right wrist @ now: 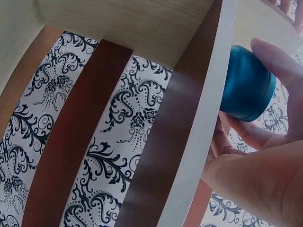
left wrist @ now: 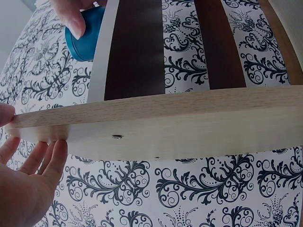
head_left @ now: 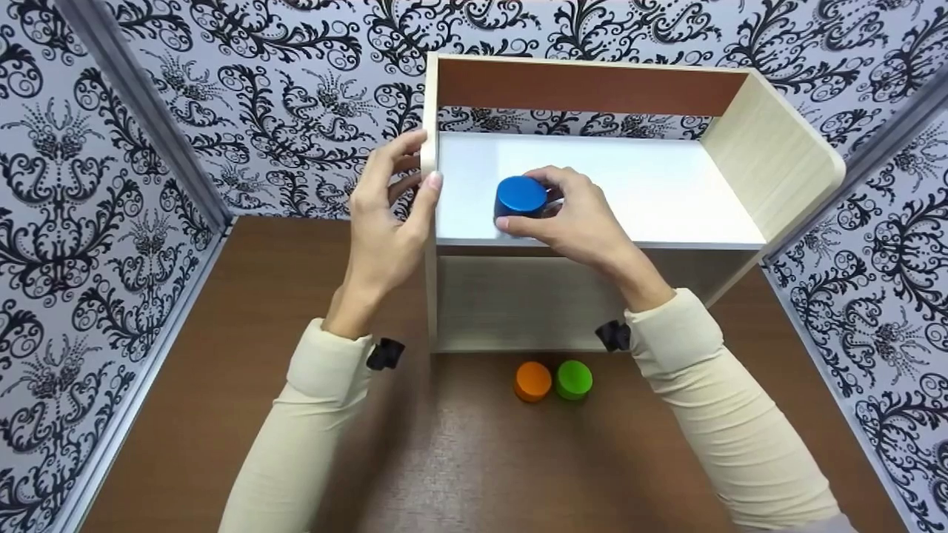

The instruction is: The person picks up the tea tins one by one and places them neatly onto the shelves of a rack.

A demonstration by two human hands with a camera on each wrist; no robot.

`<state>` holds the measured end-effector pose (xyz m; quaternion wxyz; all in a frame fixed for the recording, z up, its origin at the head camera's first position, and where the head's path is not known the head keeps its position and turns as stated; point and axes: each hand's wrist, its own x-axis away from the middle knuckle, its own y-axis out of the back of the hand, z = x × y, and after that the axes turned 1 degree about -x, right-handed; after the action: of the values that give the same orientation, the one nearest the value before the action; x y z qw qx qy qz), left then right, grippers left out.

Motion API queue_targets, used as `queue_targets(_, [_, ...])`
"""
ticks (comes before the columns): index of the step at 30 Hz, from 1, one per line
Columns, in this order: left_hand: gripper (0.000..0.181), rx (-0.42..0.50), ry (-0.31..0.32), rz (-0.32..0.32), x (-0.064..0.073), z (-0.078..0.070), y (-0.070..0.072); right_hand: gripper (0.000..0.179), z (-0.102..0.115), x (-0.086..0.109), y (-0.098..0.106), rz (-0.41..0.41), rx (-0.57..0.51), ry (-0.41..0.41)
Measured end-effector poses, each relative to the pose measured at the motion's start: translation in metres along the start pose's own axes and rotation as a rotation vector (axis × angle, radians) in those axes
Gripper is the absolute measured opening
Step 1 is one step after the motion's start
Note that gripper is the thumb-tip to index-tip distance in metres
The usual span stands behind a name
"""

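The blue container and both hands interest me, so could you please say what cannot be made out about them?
- Right wrist view: the edge of the shelf hides the base of the blue container, so I cannot tell whether they touch.
- Head view: the container's top hides whether anything is inside.
- Left wrist view: the top edge cuts off most of the right hand; the left edge crops the left hand, thumb included.

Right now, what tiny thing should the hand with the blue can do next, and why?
Maybe the right hand should gently settle the blue can flat on the white shelf. The can looks upright near the shelf's front edge, though I can't tell whether it fully rests there, and the left hand grips the side panel.
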<state>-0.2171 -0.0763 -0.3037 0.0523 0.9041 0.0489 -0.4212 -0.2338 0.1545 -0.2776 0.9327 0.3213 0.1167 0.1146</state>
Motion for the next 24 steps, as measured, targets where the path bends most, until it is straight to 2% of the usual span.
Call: queue_targets(24, [0.040,-0.004,0.006,-0.002,0.0007,0.0000,0.0003,0.065,-0.0034,-0.0004,-0.0024,0.002,0.010,0.007])
